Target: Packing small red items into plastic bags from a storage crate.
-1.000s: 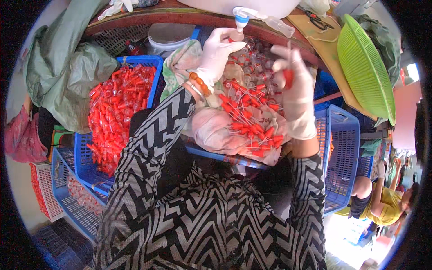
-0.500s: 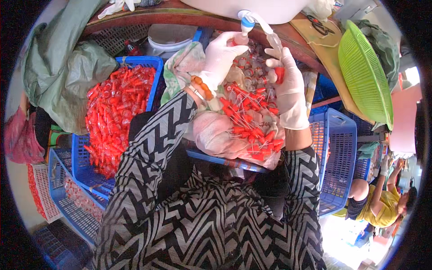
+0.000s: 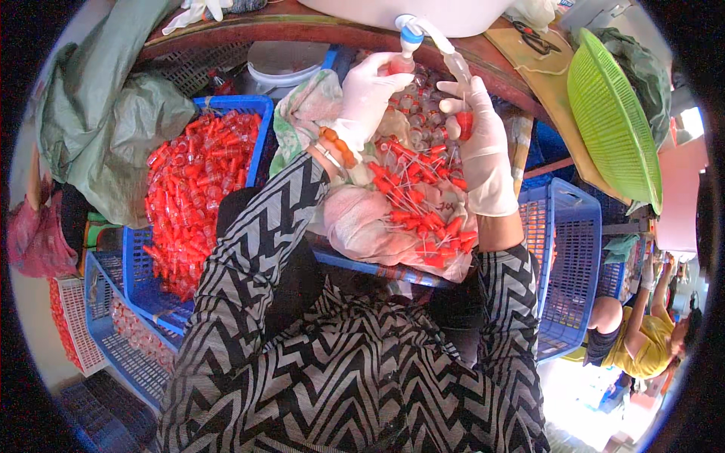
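Under a blue-and-white tap (image 3: 411, 38) on a large white tub (image 3: 445, 13), a small reddish bottle (image 3: 400, 66) is pinched in my white-gloved left hand (image 3: 366, 94). A clear tube (image 3: 456, 66) slants from the tap toward my gloved right hand (image 3: 483, 147), its lower end partly behind the fingers. My right hand is closed on a small red-topped piece (image 3: 465, 122); its exact kind is partly hidden. Between and below my hands, red caps with thin white stems (image 3: 423, 181) lie on a pinkish cloth (image 3: 359, 226). Several small clear bottles (image 3: 423, 113) are heaped behind them.
To the left, a blue crate (image 3: 264, 124) is piled with red-capped bottles (image 3: 192, 181). Blue baskets (image 3: 578, 257) stand on the right. A green basket (image 3: 613, 121) leans near scissors (image 3: 536, 38) on a board. A person in yellow (image 3: 649, 343) works at far right.
Both hands stay almost in place, with the bottle still under the tap. The right hand has shifted very slightly. The whole view has moved a little.
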Tool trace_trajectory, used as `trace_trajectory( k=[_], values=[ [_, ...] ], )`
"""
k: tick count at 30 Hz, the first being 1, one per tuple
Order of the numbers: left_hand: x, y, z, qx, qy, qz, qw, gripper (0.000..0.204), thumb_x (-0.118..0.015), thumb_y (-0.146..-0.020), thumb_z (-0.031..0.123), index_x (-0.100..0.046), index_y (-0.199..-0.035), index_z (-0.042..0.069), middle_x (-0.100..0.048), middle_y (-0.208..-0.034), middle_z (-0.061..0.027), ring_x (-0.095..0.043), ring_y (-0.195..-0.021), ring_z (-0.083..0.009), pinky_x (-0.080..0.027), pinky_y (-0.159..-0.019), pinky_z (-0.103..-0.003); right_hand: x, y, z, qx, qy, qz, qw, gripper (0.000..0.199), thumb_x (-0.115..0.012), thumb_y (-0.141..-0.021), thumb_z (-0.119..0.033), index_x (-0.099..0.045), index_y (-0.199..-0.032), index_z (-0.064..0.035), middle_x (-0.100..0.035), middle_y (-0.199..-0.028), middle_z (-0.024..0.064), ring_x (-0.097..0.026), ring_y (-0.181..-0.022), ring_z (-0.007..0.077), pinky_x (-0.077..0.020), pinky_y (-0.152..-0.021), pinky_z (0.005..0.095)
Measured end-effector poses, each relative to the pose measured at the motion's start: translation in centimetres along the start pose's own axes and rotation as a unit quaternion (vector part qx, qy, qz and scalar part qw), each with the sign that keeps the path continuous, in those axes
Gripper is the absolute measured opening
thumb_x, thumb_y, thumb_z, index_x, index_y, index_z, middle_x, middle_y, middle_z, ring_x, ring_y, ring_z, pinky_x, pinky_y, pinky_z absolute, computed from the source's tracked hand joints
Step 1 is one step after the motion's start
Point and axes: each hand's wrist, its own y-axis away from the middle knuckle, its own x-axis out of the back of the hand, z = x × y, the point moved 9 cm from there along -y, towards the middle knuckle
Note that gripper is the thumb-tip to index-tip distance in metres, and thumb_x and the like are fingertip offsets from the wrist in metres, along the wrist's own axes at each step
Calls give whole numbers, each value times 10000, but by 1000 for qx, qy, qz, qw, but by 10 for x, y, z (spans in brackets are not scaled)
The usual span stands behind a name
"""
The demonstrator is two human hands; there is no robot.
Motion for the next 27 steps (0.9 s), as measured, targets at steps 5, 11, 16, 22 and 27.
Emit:
trace_trajectory(
  k=[5,11,16,22,27],
  values=[
    [0,-1,-7,-1,-14,3,1000,325,-663,-792,46,-590,-1103,-14,-642,-1025,-63,-599,-924,-122,-464,-835,-257,-2,5,-7,10,8,-9,1000,496,-474,-926,-471,-622,-1054,-16,-629,-752,24,-436,-555,62,-329,-510,191],
    [6,3,-16,16,-31,-4,999,339,-672,-787,57,-591,-1109,-7,-643,-1017,-57,-597,-921,-118,-467,-814,-245,-9,21,-23,11,69,-38,997,376,-465,-945,-359,-632,-1001,-27,-624,-703,7,-434,-557,51,-307,-508,194],
    [-12,16,-18,-5,-162,-36,986,342,-678,-787,72,-598,-1114,12,-645,-1003,-52,-600,-915,-120,-472,-807,-242,11,18,-18,-3,229,-20,973,217,-518,-886,-193,-659,-829,-38,-628,-622,39,-539,-546,99,-393,-516,244],
    [-46,44,9,-177,-266,-152,935,391,-695,-750,98,-597,-1125,48,-635,-1062,-95,-617,-958,-211,-473,-850,-292,2,29,-35,210,663,-31,718,270,-546,-863,-325,-640,-814,-77,-634,-711,142,-621,-676,335,-498,-623,406],
    [-75,57,11,-168,-282,-208,921,414,-715,-725,154,-601,-1110,54,-630,-1057,-127,-618,-964,-258,-473,-854,-320,11,44,-44,227,642,-4,733,291,-565,-846,-352,-622,-814,-68,-627,-731,165,-614,-686,352,-491,-606,435]
  ],
)
